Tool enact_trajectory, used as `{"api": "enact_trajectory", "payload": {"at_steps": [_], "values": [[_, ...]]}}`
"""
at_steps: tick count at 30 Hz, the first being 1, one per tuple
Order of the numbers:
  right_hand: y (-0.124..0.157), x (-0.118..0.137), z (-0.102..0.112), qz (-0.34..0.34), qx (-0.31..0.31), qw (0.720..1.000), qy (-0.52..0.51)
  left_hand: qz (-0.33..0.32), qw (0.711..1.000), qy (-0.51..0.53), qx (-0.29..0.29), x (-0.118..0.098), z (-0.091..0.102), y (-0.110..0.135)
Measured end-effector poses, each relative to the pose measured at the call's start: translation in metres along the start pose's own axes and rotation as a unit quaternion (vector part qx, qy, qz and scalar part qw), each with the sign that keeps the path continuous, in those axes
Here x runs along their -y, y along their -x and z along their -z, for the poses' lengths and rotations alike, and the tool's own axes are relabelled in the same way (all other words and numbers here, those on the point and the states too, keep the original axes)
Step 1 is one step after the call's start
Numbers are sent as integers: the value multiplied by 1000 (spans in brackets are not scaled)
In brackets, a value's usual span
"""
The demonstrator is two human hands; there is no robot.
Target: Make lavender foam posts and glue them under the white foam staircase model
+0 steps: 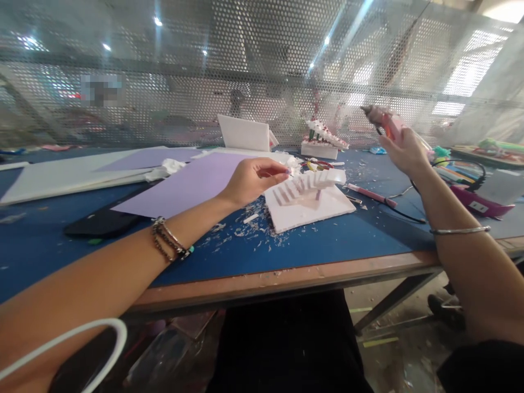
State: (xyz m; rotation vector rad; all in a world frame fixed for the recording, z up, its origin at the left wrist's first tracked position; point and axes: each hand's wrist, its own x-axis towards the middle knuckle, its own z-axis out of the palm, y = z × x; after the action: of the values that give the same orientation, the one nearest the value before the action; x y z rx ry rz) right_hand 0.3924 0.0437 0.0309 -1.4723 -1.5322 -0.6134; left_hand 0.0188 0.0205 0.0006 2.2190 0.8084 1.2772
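My right hand (409, 152) is raised above the right side of the table, wrapped around a pink hot glue gun (393, 125) whose dark nozzle points left. My left hand (254, 179) is closed in a pinch at the left edge of a small white foam model; whatever lies between its fingertips is too small to make out. The model has a flat white base (305, 217) on the table, with a row of thin upright pieces like a curved staircase (301, 188) on it. White shavings and a small white strip (251, 218) lie just left of the base.
Lilac sheets (192, 188) and white boards (53, 177) cover the left, over a black flat object (102, 218). Behind stand a white panel (243, 132) and a decorated white model (321, 146). At right are a pink pen-like tool (372, 195), dark cable and purple case (481, 203).
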Motion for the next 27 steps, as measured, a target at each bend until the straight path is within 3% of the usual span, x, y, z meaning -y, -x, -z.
{"api": "enact_trajectory", "payload": {"at_steps": [3,8,21,27], "values": [[10,50,6,11,5,1000,4,-15,999,-32,4,-1,2,-1],[32,96,18,173,44,984,2,-20,998,-54,11,-7,2,0],[44,111,24,198,67,978,4,-28,999,-44,10,-15,0,2],[45,112,25,193,90,977,1,5,999,-50,15,-13,-1,2]]}}
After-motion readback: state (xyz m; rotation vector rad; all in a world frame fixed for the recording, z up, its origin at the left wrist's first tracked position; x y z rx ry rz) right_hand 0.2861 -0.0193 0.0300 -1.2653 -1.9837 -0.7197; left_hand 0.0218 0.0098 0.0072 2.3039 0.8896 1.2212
